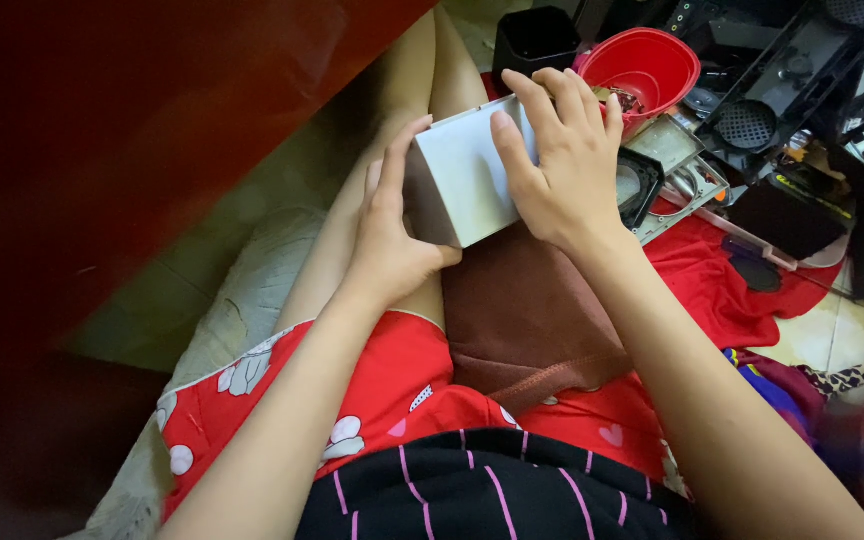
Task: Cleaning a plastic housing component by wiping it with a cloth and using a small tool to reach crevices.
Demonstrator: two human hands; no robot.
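The person is sitting on the floor and holding a silver-grey metal box [467, 180] above the lap, between both hands. The left hand [392, 235] is bracing the box's near end, thumb and fingers wrapping its left corner so that it cannot slip toward the body. The right hand [562, 160] is lying over the top face, fingers spread across the far edge and thumb pressing down on the panel, which appears to be steadying the box against the left hand's push. Both hands are therefore closing on the box rather than pinching it; neither is free. The box is tilting slightly, its darker end face turning toward the left hand. Directly beneath it, a brown cloth [527, 310] is covering the right thigh, probably serving as a pad between the metal and the leg. Just beyond the right hand, a red plastic bowl [647, 65] is resting on a red fabric sheet [732, 295] spread over the floor, and small pieces seem to be lying inside it, though the view is too dim to tell what they are. To the right, black plastic frames and grilles [772, 110] are lying in a loose pile, well within arm's reach. A black cup-like container [535, 40] is standing beside the bowl.
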